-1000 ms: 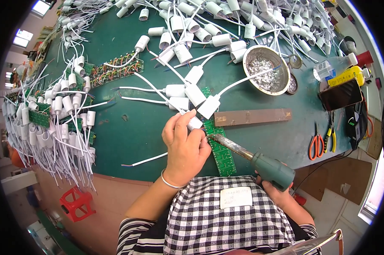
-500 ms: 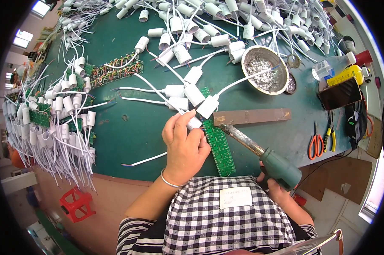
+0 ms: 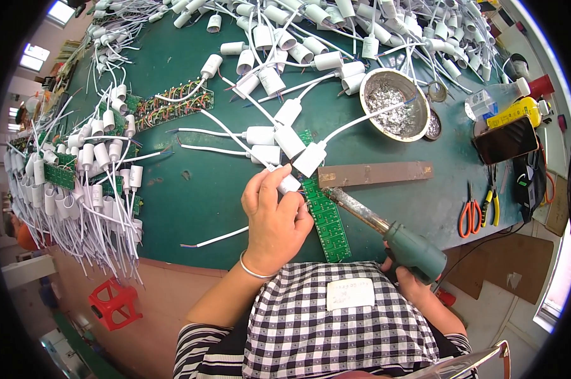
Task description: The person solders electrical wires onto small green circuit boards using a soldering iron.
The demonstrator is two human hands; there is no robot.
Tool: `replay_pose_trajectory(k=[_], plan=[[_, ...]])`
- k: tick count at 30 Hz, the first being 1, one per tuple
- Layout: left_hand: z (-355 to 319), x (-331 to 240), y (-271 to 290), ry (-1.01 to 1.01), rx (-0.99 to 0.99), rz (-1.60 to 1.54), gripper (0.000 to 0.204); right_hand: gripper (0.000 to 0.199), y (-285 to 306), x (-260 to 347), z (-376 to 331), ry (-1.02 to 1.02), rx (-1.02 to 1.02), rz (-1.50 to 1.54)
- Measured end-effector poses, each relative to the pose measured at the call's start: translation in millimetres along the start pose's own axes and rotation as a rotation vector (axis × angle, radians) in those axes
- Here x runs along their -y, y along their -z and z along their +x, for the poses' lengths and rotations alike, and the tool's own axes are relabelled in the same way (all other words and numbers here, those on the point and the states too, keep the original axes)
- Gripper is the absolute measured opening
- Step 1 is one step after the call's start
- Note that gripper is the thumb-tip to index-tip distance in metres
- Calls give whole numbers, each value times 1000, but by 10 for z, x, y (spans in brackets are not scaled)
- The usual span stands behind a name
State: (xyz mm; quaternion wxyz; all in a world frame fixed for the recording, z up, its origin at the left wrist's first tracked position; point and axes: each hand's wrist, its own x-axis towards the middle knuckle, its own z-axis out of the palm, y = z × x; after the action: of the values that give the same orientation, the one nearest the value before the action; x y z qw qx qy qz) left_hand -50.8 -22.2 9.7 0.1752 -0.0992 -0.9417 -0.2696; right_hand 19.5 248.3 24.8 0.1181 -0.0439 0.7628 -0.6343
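Between the hands, the green circuit board (image 3: 326, 221) runs lengthwise away; left hand (image 3: 274, 221) pinches a white capacitor (image 3: 289, 184) at its far end, right hand (image 3: 406, 278) grips the soldering iron (image 3: 386, 230).

Bright, even overhead light falls on the green table (image 3: 172, 189), shadows soft. Ceiling panels glare far left. Edges bend and darken; centre stays sharp.

Left hand (image 3: 274, 218) pinches a white capacitor (image 3: 289, 184) against the green board (image 3: 327, 221); right hand (image 3: 406, 283) grips a soldering iron (image 3: 386, 232), tip at the board's far end, on the worktop (image 3: 197, 208).
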Motion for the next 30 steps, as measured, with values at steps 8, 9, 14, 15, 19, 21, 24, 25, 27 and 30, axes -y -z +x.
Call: replay_pose_trajectory(k=[8,9,14,15,19,21,24,25,27,30], plan=[[-22,70,31,-28,-2,-107,17,18,53,75,41,14,49,-54],[-26,63,33,-27,-1,-107,17,18,57,99,52,-20,82,-26],[-24,50,32,-27,3,-52,18,31,70,70,33,-8,103,-204],[-17,47,33,-28,3,-54,18,44,80,49,34,51,119,-279],[-7,37,33,-21,14,-53,18,37,84,14,58,145,119,-418],[-7,37,32,-15,17,-56,18,33,57,33,75,192,95,-447],[-4,36,35,-18,16,-50,18,32,62,6,62,181,98,-451],[-4,35,36,-18,18,-49,17,32,66,11,76,182,99,-449],[-3,37,39,-17,20,-50,17,38,76,42,112,209,151,-446],[5,37,36,-17,22,-53,17,28,173,-58,-87,-61,118,-301]])
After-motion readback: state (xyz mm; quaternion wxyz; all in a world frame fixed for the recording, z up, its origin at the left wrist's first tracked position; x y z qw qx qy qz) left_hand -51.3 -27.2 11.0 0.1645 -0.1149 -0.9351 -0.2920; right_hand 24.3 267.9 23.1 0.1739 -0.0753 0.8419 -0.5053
